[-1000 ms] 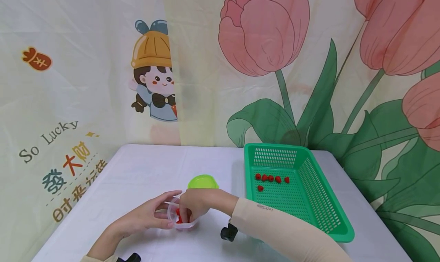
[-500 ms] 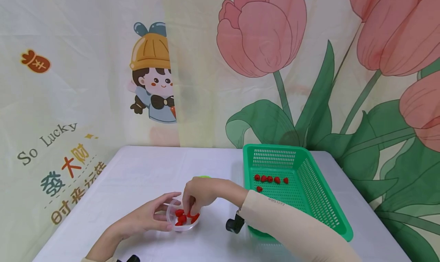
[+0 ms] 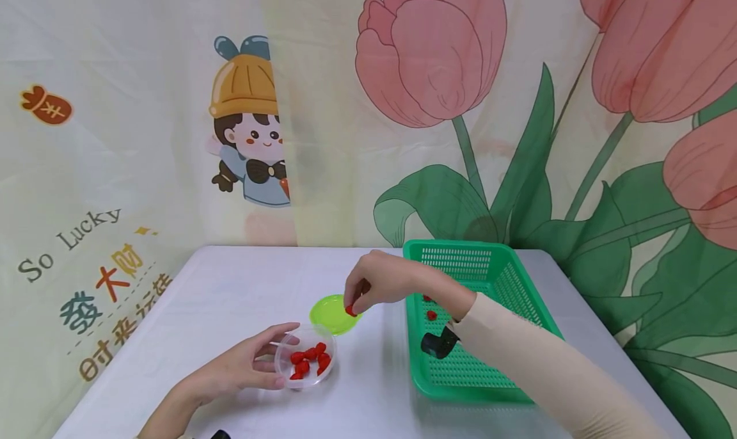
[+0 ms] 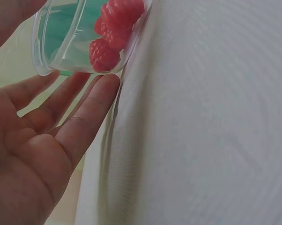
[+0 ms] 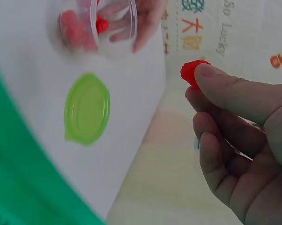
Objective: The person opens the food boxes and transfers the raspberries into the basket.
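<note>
A cream long sleeve (image 3: 553, 368), creased lower down, covers the right arm, a line of small dark marks (image 3: 525, 321) near its cuff. A glossy black wrist camera (image 3: 439, 343) sits below; the left wrist shows just a black sliver (image 3: 221, 434), probably its twin.

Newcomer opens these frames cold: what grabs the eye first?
Probably the huge pink tulips on the backdrop, upper right in the head view. Next, the green basket on the right of the table. Then the bright red berry pinched in the right hand, raised in front of the lime lid's right edge in the head view.
</note>
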Tool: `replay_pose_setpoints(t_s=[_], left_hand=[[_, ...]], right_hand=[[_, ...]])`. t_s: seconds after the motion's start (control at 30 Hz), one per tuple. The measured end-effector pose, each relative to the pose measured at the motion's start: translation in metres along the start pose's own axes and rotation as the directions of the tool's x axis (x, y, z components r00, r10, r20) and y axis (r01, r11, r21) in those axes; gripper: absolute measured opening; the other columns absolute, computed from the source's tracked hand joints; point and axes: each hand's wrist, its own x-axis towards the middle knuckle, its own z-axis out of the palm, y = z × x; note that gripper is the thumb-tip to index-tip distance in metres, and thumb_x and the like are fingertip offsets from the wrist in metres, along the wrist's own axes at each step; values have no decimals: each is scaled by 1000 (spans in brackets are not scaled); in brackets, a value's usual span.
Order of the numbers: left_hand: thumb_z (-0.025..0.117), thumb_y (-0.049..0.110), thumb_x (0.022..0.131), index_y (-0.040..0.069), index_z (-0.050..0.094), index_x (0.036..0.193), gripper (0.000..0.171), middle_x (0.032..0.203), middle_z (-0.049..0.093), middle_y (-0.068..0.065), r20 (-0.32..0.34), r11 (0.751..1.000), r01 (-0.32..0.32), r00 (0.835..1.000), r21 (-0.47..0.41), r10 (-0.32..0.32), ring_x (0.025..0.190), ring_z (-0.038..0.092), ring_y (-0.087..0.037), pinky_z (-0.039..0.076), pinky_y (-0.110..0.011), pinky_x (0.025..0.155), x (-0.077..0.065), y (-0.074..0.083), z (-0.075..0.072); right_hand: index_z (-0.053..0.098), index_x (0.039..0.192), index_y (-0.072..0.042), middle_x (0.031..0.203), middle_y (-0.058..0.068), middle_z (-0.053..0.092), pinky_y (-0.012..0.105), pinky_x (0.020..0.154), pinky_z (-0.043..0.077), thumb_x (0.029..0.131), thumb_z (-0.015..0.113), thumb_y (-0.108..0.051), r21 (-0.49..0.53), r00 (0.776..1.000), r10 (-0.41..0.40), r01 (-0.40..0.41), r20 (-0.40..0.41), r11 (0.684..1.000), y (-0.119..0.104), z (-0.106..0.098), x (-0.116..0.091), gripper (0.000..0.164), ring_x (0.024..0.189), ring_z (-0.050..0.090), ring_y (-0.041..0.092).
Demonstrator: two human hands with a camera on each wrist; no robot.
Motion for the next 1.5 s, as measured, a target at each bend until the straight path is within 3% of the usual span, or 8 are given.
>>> replay_pose_setpoints(t_s=[0.33,0.63,0.87,1.27,1.5], left_hand=[[81,17,94,16,29,167,90,156,46,-21,6,999,-26,1000,29,26,138,54,-40,58,-30,100,-2,3,-2],[81,17,94,15,28,167,90,157,46,-21,10,999,-34,999,27,34,139,54,-41,57,-25,99,-1,1,-1],[81,18,95,17,29,167,89,158,45,-21,2,999,-29,1000,30,29,140,52,-40,57,-25,99,-3,-1,-1],[80,16,95,16,28,167,89,158,44,-22,2,999,-34,999,17,34,140,53,-41,57,-25,98,-4,-1,0],[81,19,95,17,28,167,90,158,45,-21,4,1000,-14,1000,25,14,139,53,-39,58,-27,99,0,0,0]], right_hand=[[83,102,-15,92,-11,77,29,82,60,97,79,-15,50,983,93,-87,-160,995,52,-24,-63,6,85,72,7],[82,103,-12,93,-8,78,29,80,60,97,79,-13,53,959,182,-175,-215,983,111,-18,-99,7,85,72,7],[82,104,-10,94,-4,79,32,80,60,98,77,-11,88,927,308,-296,-215,951,140,-5,-112,8,86,72,11],[83,101,-7,90,-3,78,31,73,59,97,79,-10,66,931,293,-285,-219,956,168,23,-118,6,81,71,11],[82,98,-9,91,-4,77,30,74,59,95,81,-12,48,921,316,-314,-227,948,175,38,-119,4,82,69,7]])
